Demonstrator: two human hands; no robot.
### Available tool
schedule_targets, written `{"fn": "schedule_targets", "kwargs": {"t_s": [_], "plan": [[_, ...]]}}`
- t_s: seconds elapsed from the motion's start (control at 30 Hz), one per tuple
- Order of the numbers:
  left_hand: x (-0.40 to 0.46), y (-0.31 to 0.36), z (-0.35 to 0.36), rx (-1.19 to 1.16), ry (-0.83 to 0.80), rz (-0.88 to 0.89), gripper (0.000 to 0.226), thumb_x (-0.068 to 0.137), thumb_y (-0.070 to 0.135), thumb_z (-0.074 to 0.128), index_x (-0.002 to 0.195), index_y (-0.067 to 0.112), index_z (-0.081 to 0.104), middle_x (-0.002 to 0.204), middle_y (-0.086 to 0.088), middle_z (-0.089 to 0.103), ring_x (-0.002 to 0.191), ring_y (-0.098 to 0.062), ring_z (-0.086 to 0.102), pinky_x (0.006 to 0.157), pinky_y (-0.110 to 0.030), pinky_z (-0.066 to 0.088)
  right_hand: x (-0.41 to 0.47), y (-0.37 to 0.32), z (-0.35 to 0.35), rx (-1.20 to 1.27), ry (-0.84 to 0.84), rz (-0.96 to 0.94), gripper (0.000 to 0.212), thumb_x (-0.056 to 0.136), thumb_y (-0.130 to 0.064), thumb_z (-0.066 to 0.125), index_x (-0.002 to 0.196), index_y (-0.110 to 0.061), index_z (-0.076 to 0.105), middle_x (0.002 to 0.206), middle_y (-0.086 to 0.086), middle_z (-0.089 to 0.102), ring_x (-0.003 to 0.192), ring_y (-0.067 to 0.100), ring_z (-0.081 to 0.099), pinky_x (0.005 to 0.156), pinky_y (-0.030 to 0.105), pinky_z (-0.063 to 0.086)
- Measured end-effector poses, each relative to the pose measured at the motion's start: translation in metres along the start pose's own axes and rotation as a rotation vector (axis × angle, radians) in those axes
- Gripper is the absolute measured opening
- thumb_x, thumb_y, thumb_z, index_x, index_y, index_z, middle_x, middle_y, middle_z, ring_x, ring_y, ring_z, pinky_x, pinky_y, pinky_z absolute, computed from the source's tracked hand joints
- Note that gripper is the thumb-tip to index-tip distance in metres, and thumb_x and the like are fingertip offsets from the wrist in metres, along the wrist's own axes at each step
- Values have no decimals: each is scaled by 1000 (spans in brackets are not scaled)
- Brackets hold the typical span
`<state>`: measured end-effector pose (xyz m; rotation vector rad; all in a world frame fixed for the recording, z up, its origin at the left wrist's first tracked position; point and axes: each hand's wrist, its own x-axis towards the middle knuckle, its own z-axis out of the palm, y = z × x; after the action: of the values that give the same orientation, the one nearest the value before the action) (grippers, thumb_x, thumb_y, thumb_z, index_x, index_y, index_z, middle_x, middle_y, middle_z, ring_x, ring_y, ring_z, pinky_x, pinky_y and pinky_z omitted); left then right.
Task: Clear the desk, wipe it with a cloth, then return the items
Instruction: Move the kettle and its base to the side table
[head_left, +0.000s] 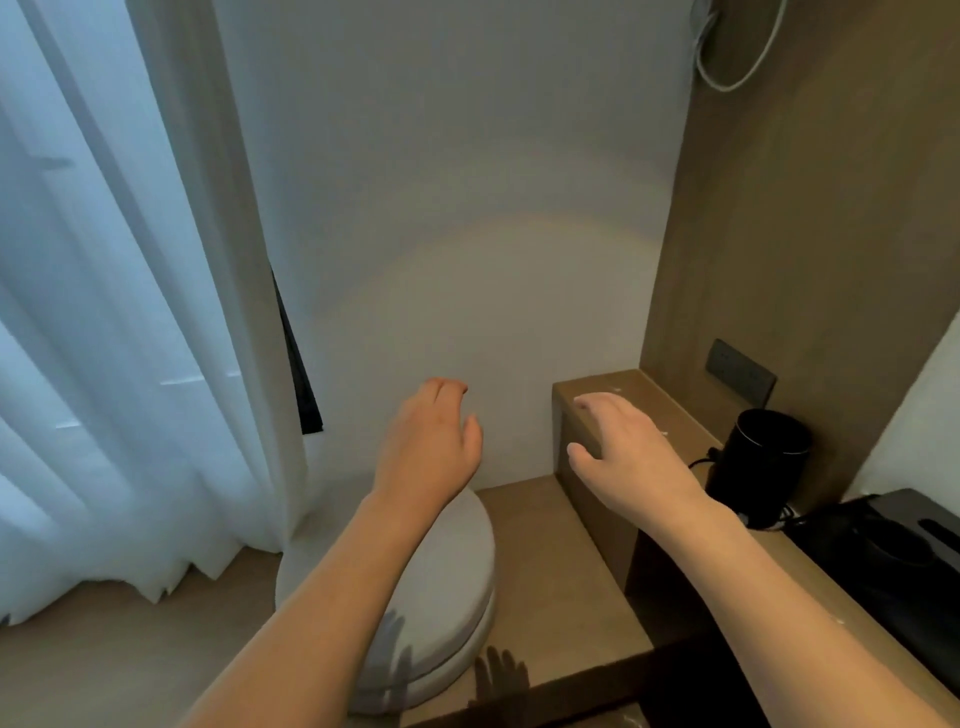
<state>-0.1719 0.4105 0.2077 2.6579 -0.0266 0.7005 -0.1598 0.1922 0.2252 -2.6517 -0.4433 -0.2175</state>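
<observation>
No brand, label or readable writing is shown on anything in view. The left hand (434, 441) is held out in the air in front of the white wall (467, 208), fingers loosely bent, nothing gripped. The right hand (626, 457) is stretched forward over the near end of the desk (691, 421), fingers spread and relaxed, nothing held; whether the fingertips touch the wood cannot be told.

The desk is seen as a wooden ledge running along the right, ending in a side panel that drops to the floor. A few small pale specks are seen on its top. A black cylindrical device (761, 462) stands on the desk just behind the right wrist, with a dark cable (701, 460) trailing from its side; what the device is cannot be made out. A black box-like object (893, 551) is cut off by the right edge, and its form is hard to read. A dark socket plate (740, 371) is set in the wooden panel behind the desk.

A round grey stool (447, 597) is partly hidden under the left forearm. White curtains (104, 312) fill the left side, and a white cord (737, 57) is cut off at the top. No cloth is seen.
</observation>
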Motion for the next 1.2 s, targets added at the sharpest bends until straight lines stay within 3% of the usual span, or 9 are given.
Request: {"fn": "schedule_targets", "kwargs": {"t_s": [0.33,0.53,0.63,0.9,1.2], "plan": [[152,-8,71,42,2,27,40,100,24,51,136,7,54,137,-11,54,116,-30,56,93,-39,45,153,59,13,30,30,34,58,98,-33,54,150,-20,34,153,0,38,141,18,34,114,31,29],[213,-15,125,-27,-72,51,39,100,24,52,134,5,56,135,-13,56,118,-31,57,95,-41,46,203,94,27,70,9,140,59,97,-32,56,150,-21,35,152,-1,39,135,18,43,112,34,36],[234,-14,155,-87,-112,68,39,100,23,52,135,6,57,136,-11,57,119,-28,56,96,-39,46,219,114,34,52,43,220,59,97,-33,55,151,-21,35,153,-2,38,138,16,38,112,29,31],[283,11,240,-195,-288,276,40,100,26,50,136,9,56,135,-8,57,121,-25,56,100,-38,48,219,157,38,26,171,510,57,96,-29,59,148,-23,37,149,-7,40,135,11,39,109,24,32],[232,111,328,-345,-601,540,45,102,36,49,146,25,46,148,6,47,134,-7,45,111,-24,35,140,231,27,41,262,896,59,93,-26,63,147,-23,39,150,-6,41,136,14,42,110,31,38]]}}
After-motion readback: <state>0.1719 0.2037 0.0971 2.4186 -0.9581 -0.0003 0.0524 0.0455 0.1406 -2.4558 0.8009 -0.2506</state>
